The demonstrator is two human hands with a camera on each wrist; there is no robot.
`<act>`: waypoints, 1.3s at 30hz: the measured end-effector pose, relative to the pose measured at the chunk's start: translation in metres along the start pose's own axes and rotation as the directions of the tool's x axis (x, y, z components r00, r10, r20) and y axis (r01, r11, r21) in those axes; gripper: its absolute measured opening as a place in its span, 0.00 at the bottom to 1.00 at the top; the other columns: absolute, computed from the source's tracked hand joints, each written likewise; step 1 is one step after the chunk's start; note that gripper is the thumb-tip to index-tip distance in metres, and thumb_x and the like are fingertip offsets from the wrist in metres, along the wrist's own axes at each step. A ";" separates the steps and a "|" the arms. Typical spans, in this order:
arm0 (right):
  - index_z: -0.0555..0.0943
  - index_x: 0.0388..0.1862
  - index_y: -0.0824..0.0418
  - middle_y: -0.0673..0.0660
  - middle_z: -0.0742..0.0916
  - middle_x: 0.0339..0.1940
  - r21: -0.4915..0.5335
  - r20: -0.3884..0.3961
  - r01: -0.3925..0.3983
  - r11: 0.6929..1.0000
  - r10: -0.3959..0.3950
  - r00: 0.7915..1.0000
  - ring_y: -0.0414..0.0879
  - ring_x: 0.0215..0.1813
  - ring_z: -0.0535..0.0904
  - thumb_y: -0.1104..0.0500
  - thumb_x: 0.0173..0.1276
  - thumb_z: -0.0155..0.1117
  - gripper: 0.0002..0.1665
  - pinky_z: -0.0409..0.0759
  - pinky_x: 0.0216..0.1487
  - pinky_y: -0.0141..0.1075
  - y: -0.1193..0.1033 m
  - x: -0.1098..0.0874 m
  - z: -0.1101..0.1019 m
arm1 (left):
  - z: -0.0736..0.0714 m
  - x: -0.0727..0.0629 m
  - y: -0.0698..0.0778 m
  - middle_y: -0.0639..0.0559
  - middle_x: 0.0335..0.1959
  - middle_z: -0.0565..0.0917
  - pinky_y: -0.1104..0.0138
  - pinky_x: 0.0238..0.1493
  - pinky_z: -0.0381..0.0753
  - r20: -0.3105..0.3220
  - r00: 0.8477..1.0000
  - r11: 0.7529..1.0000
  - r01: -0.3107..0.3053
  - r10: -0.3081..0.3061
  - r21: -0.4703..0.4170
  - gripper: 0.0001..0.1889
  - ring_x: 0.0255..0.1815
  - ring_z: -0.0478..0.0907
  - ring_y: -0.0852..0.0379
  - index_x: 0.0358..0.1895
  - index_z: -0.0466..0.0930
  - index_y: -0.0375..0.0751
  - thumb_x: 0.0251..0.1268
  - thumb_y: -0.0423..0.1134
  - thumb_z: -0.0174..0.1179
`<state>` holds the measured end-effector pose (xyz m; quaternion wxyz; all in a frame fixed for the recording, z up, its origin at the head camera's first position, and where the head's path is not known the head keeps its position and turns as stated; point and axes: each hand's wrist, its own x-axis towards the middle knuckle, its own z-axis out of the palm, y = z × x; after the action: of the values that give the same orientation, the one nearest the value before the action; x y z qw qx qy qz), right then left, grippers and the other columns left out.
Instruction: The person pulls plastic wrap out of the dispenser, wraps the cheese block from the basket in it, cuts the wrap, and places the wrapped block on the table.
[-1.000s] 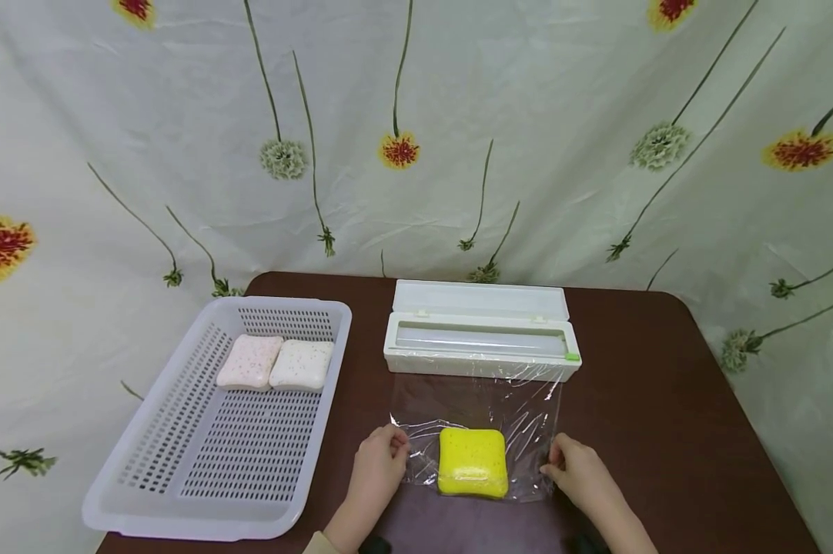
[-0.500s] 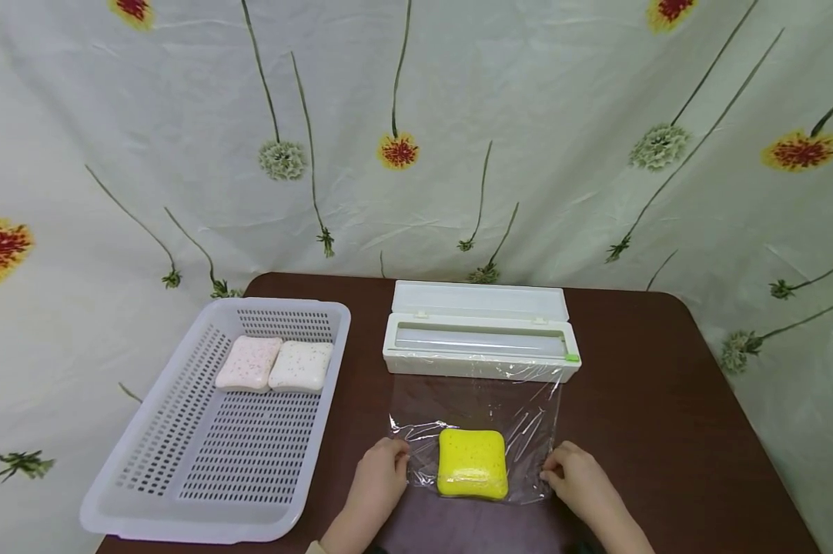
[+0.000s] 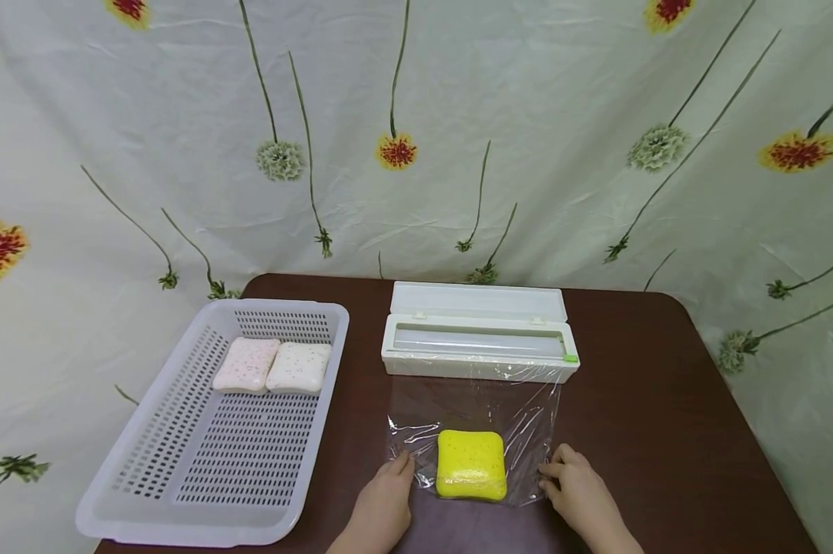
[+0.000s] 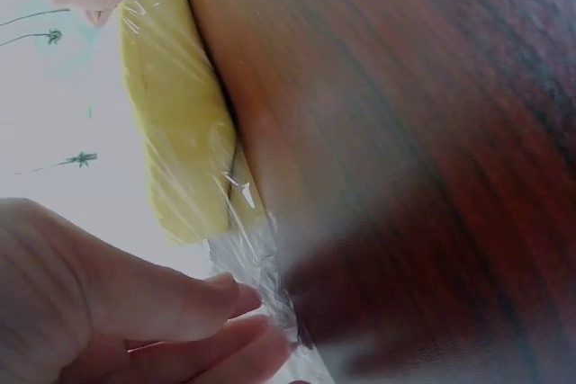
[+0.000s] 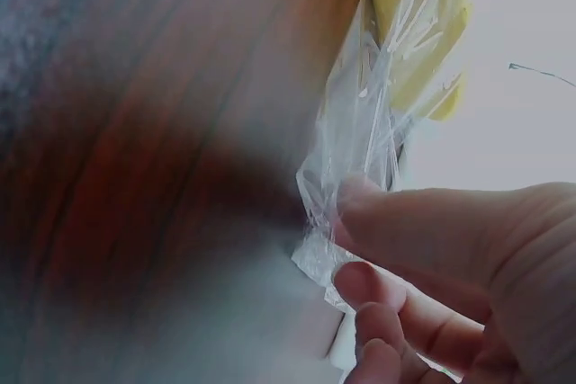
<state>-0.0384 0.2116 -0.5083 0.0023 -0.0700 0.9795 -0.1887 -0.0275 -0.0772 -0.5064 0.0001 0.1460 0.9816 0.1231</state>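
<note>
A yellow speckled sponge-like block [image 3: 470, 465] sits near the table's front. Clear plastic wrap [image 3: 451, 400] stretches over it from the long white dispenser [image 3: 479, 368] behind. My left hand [image 3: 383, 500] is at the wrap's near left corner; in the left wrist view its thumb and fingertips [image 4: 236, 299] come together at the crumpled edge. My right hand [image 3: 583, 492] pinches the near right corner with curled fingers. In the right wrist view the wrap bunches at the thumb tip [image 5: 360, 209].
A white slotted basket [image 3: 264, 531] stands to the left. It holds a pink speckled block [image 3: 247, 365] and a white one [image 3: 299, 367]. The dispenser's lid [image 3: 479, 301] stands raised, with a wrap roll inside. A flowered curtain [image 3: 513, 100] hangs behind the dark brown table [image 3: 666, 431].
Both hands have shifted slightly toward the front along the wrap's side edges. The left hand's fingers look straighter than before. The yellow block and the dispenser have stayed put.
</note>
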 end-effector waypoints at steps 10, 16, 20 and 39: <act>0.89 0.37 0.65 0.47 0.82 0.38 -0.020 0.002 0.017 1.000 -0.017 1.000 0.45 0.41 0.80 0.66 0.52 0.76 0.11 0.82 0.40 0.40 -0.003 -0.002 0.004 | 0.004 0.000 0.001 0.43 0.48 0.79 0.57 0.34 0.80 -0.033 0.999 1.000 0.004 -0.003 0.028 0.20 0.45 0.80 0.46 0.47 0.84 0.29 0.44 0.26 0.65; 0.87 0.40 0.65 0.52 0.86 0.42 -0.032 -0.002 0.030 0.999 -0.030 1.000 0.49 0.45 0.82 0.65 0.54 0.75 0.13 0.83 0.47 0.45 -0.005 -0.004 0.001 | 0.006 -0.001 0.001 0.45 0.46 0.76 0.57 0.34 0.78 -0.060 0.998 1.000 0.007 -0.006 0.012 0.22 0.45 0.78 0.47 0.49 0.83 0.29 0.44 0.24 0.65; 0.87 0.43 0.63 0.53 0.87 0.45 -0.013 -0.014 0.026 1.000 -0.026 1.000 0.51 0.49 0.82 0.64 0.56 0.74 0.14 0.82 0.51 0.46 -0.008 -0.011 -0.001 | 0.004 -0.002 0.001 0.45 0.47 0.77 0.55 0.38 0.80 -0.070 0.997 1.000 0.017 -0.018 -0.024 0.19 0.46 0.77 0.47 0.51 0.82 0.31 0.52 0.26 0.65; 0.86 0.40 0.63 0.48 0.83 0.41 -0.006 -0.048 0.212 0.977 -0.212 0.976 0.46 0.43 0.80 0.64 0.47 0.80 0.19 0.83 0.43 0.38 0.006 -0.027 0.018 | 0.004 -0.007 -0.016 0.51 0.40 0.79 0.62 0.43 0.81 0.045 0.994 0.994 -0.096 0.098 -0.049 0.21 0.43 0.77 0.53 0.45 0.79 0.40 0.46 0.34 0.76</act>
<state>-0.0122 0.2140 -0.5278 -0.0415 -0.1695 0.9663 -0.1892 -0.0252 -0.0926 -0.5144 0.0209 0.1964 0.9699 0.1425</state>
